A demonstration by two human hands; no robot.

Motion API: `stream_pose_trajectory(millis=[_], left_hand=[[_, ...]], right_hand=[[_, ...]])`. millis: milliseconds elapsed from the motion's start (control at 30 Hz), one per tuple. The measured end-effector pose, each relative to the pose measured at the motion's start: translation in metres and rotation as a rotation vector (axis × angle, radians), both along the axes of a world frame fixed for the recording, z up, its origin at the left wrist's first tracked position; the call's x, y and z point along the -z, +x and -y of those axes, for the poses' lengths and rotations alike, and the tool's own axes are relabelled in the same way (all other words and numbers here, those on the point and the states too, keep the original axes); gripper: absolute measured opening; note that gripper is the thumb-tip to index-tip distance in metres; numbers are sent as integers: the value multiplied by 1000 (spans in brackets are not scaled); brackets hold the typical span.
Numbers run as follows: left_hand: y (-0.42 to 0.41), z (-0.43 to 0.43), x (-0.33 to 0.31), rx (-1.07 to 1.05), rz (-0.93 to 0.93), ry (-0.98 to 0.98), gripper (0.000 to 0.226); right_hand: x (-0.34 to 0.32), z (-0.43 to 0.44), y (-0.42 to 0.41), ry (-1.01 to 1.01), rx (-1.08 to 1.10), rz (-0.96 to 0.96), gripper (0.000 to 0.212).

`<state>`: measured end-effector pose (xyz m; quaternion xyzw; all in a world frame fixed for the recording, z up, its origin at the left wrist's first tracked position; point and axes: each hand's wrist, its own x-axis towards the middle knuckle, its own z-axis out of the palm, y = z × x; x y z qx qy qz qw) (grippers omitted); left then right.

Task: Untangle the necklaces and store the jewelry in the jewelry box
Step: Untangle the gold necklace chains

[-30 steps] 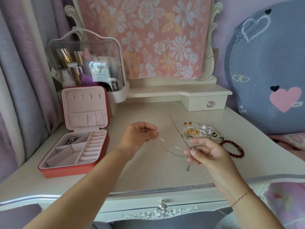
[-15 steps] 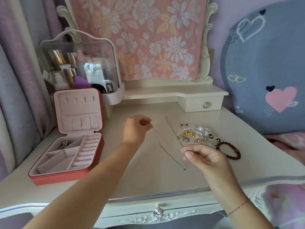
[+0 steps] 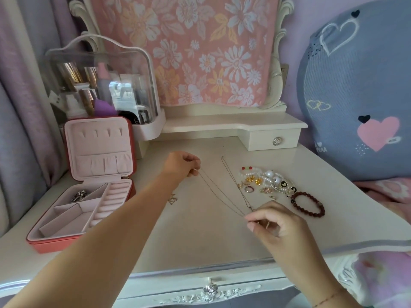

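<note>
Pinching a thin chain necklace (image 3: 220, 194) at both ends. The left hand (image 3: 181, 166) is gripping one end between curled fingertips at 11 o'clock from the centre of the dressing table (image 3: 200, 241). The right hand (image 3: 273, 221) is pinching the other end at 4 o'clock. The chain is running between them in two nearly straight strands. The jewelry box (image 3: 84, 203) is sitting open at 9 o'clock with its lid upright, and a silver piece (image 3: 79, 195) is lying in its rear-left compartment. A second chain (image 3: 233, 178) is lying at 1 o'clock, beside a jewelry pile (image 3: 266, 181). A dark red bead bracelet (image 3: 308, 203) is lying at 3 o'clock.
</note>
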<state>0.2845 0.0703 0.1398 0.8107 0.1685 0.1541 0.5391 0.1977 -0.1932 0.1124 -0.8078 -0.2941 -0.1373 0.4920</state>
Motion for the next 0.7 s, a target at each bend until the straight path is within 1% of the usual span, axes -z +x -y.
stream_pose_trajectory(millis=[67, 167, 300, 367, 433, 533, 700], left_hand=[[7, -2, -5, 63, -78, -61, 8], [19, -5, -7, 108, -116, -191, 12], [33, -3, -4, 149, -119, -185, 19], [39, 1, 1, 154, -109, -181, 16], [45, 5, 6, 136, -81, -126, 11], [51, 8, 13, 97, -38, 7, 17], [63, 8, 21, 87, 5, 159, 22]], right_hand=[[9, -1, 3, -82, 26, 94, 26], [19, -2, 5, -138, 37, 141, 28], [29, -8, 8, -161, 68, 222, 20], [33, -10, 9, -194, 100, 282, 17], [36, -11, 8, -208, 130, 362, 16], [41, -13, 7, -224, 154, 477, 20], [47, -13, 4, -269, 202, 567, 23]])
